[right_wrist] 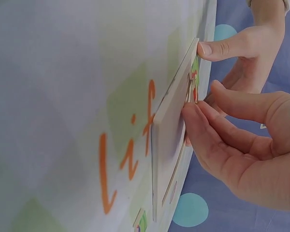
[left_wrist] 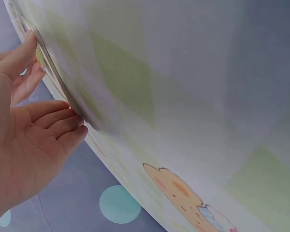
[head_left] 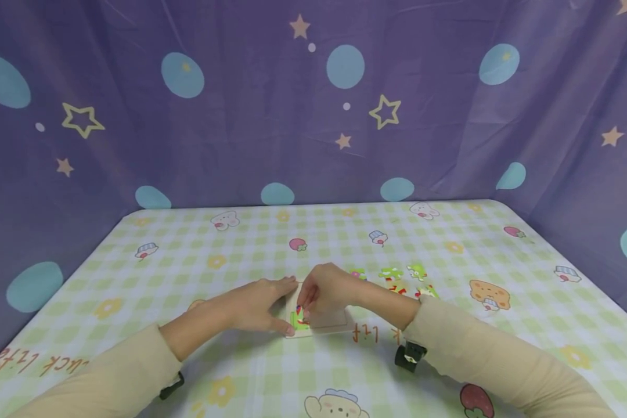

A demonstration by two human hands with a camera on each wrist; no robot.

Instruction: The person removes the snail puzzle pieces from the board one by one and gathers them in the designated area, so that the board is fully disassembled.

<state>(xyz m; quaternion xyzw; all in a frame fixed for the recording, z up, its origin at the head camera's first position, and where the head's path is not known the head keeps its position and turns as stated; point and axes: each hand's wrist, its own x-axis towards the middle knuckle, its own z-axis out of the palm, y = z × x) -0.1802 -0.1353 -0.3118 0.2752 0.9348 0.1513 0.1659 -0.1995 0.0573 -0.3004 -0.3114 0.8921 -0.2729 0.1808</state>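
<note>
A thin, pale puzzle board (head_left: 329,322) lies on the table, with green and red puzzle pieces (head_left: 299,320) in its left part. My left hand (head_left: 253,303) rests at the board's left side. Its thumb touches the near left corner, and its fairly straight fingers touch the edge farther up. Over the filled part, my right hand (head_left: 326,293) has its fingers curled and the fingertips on a small puzzle piece (right_wrist: 195,92) at the board's surface. In the right wrist view the thumb stands slightly off the other fingertips. The hand partly hides that piece and the board's upper part.
Several loose puzzle pieces (head_left: 392,274) lie on the table beyond my right forearm, some partly covered by it. A green-checked tablecloth (head_left: 240,371) with printed cartoons covers the table. Behind hangs a purple curtain (head_left: 271,128). A dark strap (head_left: 410,355) sits at my right sleeve.
</note>
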